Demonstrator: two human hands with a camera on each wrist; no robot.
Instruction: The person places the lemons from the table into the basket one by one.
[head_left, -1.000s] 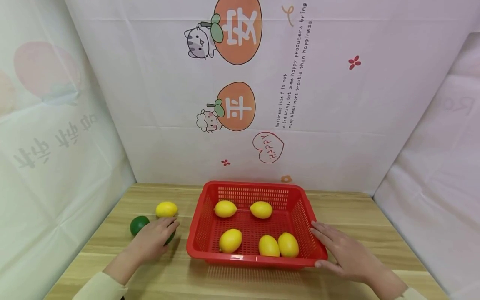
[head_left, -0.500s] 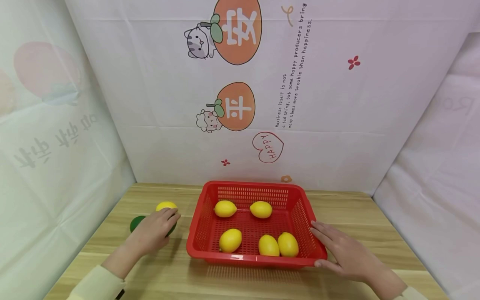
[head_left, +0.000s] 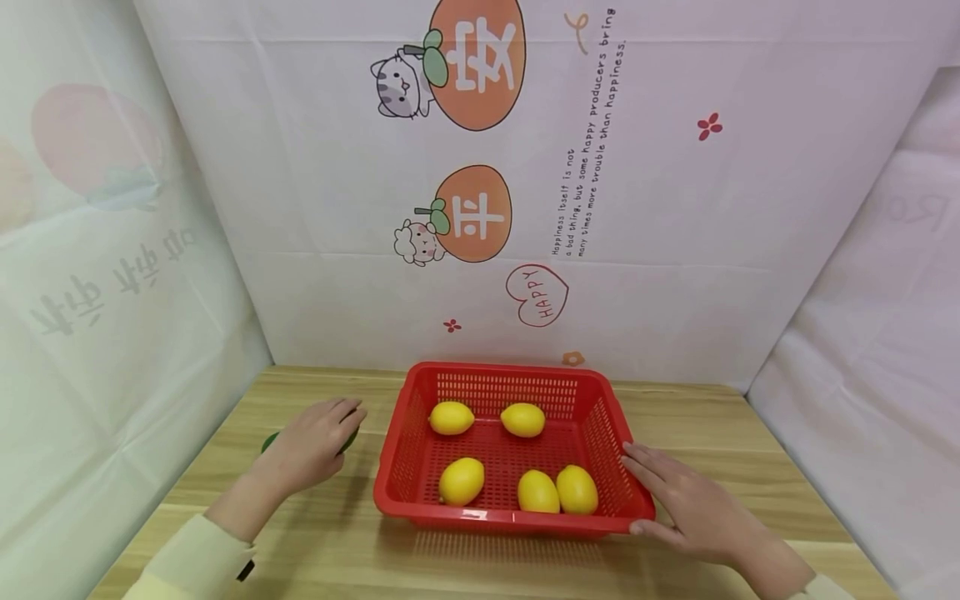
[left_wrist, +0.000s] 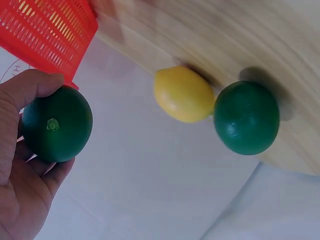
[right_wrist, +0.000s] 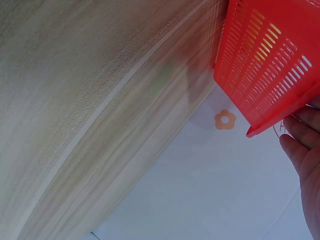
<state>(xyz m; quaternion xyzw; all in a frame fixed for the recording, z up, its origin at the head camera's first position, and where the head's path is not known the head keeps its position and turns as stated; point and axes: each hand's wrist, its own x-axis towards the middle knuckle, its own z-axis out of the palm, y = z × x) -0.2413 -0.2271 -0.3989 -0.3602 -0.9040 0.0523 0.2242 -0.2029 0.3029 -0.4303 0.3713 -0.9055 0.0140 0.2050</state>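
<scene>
My left hand (head_left: 309, 442) grips a dark green lime (left_wrist: 60, 127) between thumb and fingers, held above the table left of the red basket (head_left: 498, 522). Most of that lime is hidden under the hand in the head view. Beneath and beyond the hand, a yellow lemon (left_wrist: 184, 95) and a second green lime (left_wrist: 247, 118) lie side by side on the table in the left wrist view. My right hand (head_left: 693, 508) rests with extended fingers on the basket's right rim, thumb near its front corner. Several lemons (head_left: 461, 482) lie inside the basket.
The wooden table (head_left: 690, 417) is enclosed by white printed cloth, with a back sheet (head_left: 637, 317) close behind the basket and side sheets (head_left: 870, 350) to left and right.
My left hand has lifted the lime and moved slightly up and to the right, now covering the loose lemon in the head view. The right hand and basket stay put.
</scene>
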